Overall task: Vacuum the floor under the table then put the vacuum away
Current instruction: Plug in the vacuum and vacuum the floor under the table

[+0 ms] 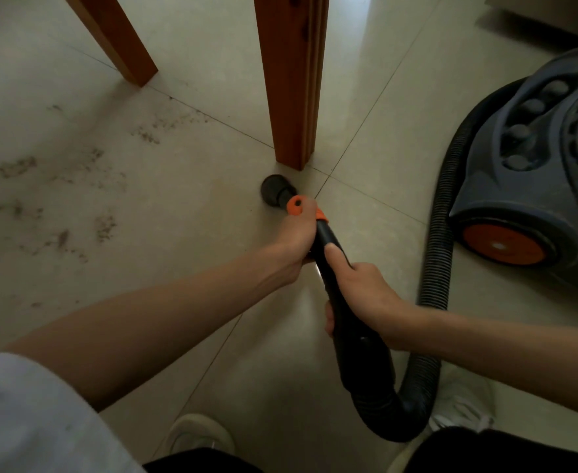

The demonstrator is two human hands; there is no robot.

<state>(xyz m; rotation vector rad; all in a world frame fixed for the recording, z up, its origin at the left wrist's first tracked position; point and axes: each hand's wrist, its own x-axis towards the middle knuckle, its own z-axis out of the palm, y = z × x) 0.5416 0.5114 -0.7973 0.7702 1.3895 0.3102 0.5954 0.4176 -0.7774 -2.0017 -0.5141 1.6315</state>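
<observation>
Both hands hold the black vacuum wand (331, 268). My left hand (294, 240) grips it near the orange collar (297, 205), and my right hand (362, 291) grips the handle lower down, thumb along its top. The round black nozzle (274, 191) touches the pale tiled floor just in front of a wooden table leg (291, 80). Patches of dark dirt (59, 196) lie on the tiles to the left. The grey canister vacuum (536, 158) with an orange wheel (504, 249) sits at the right, joined by a ribbed black hose (441, 216).
A second wooden leg (117, 39) stands at the upper left. My two white shoes (198, 435) (461, 407) are at the bottom, with the hose looping between them. A pale piece of furniture (553, 11) fills the top right corner.
</observation>
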